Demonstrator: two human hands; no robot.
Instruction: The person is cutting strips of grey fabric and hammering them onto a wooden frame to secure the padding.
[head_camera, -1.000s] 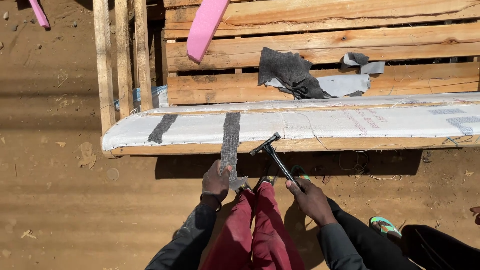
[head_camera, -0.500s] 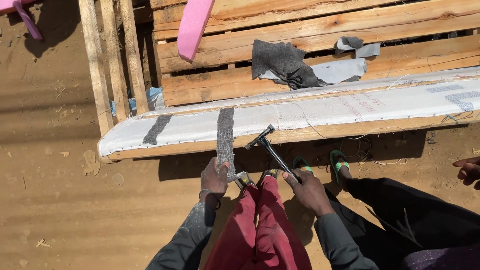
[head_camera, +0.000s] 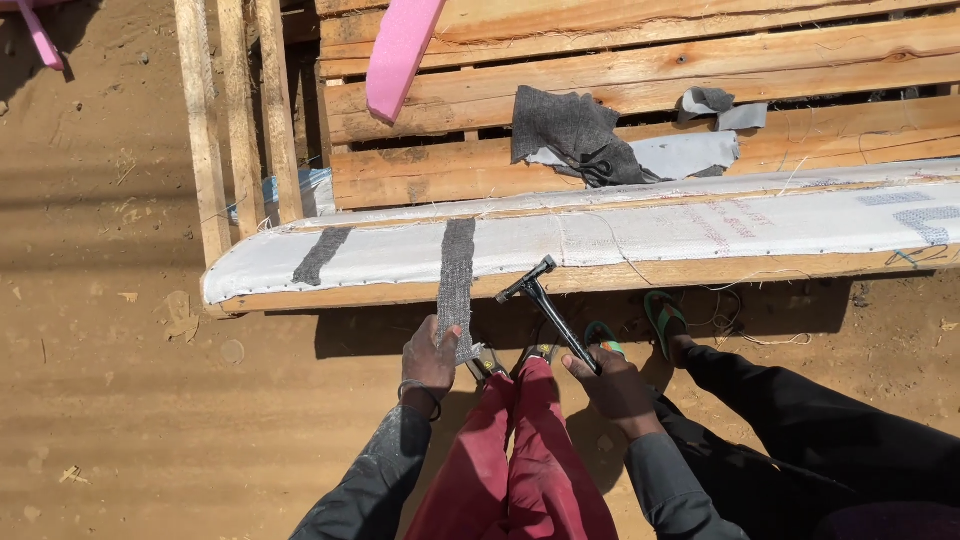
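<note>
Two hands at a cloth-covered board

Two things are in hand beside a long white fabric-covered wooden board (head_camera: 640, 235) lying across stacked timber planks (head_camera: 620, 90). Over its near edge drapes a narrow grey woven strip (head_camera: 458, 275); it looks light, soft and limp, best held by its free lower end. Left hand (head_camera: 430, 360) pinches that end taut. Right hand (head_camera: 615, 385) is closed round a slim black hammer (head_camera: 545, 300), which looks stiff and head-heavy.
</note>
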